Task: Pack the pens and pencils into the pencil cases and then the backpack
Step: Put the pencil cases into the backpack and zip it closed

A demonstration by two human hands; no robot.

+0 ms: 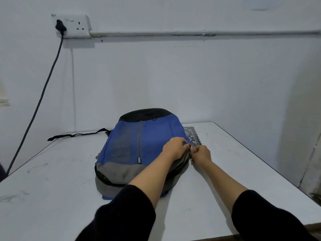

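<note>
White wall (173, 75) fills the background of the head view, meeting a second wall at right. On it is one double socket (76, 26) at upper left, with one black plug (60, 26) in its left outlet. One dark cable (43, 94) hangs from the plug down and to the left. One painted conduit (191, 33) runs from the socket to the right edge.

Below stands one white table (52, 188), scuffed in places. One backpack (139, 141) lies flat near its middle. The body is blue, the far end black and the near end grey, with a zip (139, 136) running down the front. One black strap (74, 135) trails from it to the left across the table. One grey patterned mat (192, 136) with a scalloped edge lies under the backpack, showing mainly at its right side.

Two forearms in black sleeves (121, 214) reach in from below. The left forearm crosses the backpack's near right corner and hides it.

The left hand (175, 146) rests on the backpack's right edge, fingers curled over the fabric and gripping it. The right hand (201, 153) is just beside it, almost touching. Its fingers are closed in a pinch on a small part of the same edge, too small to identify.
</note>
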